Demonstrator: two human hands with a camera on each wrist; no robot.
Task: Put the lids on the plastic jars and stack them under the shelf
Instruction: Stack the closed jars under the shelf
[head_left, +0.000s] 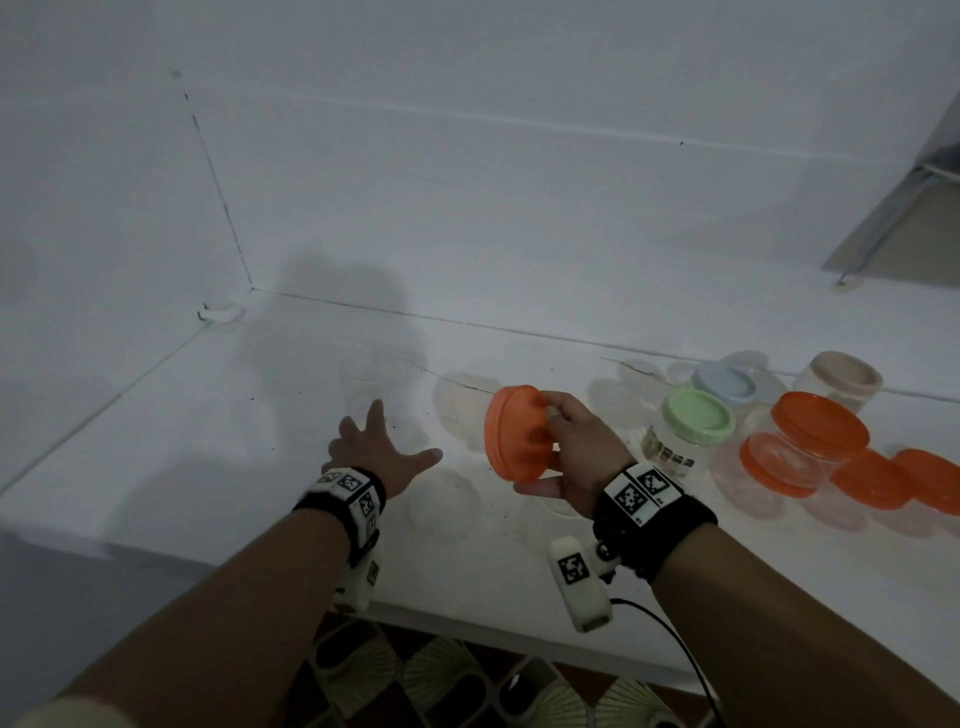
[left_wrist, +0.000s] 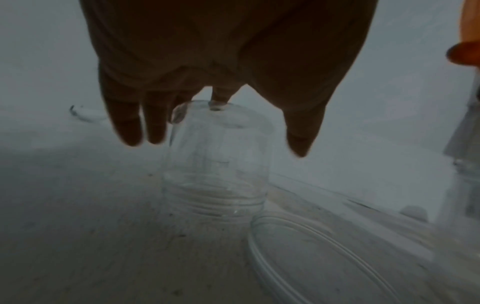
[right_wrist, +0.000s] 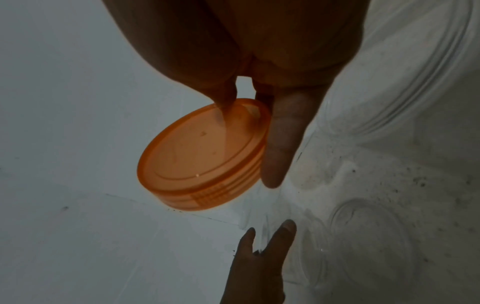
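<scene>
Round orange plastic lid (head_left: 517, 434) pinched in right hand (head_left: 576, 447); left hand (head_left: 371, 449) spread above inverted clear plastic jar (left_wrist: 215, 160); lidded jars at right unstacked.

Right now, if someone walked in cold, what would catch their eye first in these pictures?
The orange lid stands out first, held tilted in the right hand above the middle of the white counter. Next, the left hand reaches with spread fingers toward a clear jar standing mouth-down. At the counter's right end sits a cluster of jars with orange, green and blue lids.
</scene>
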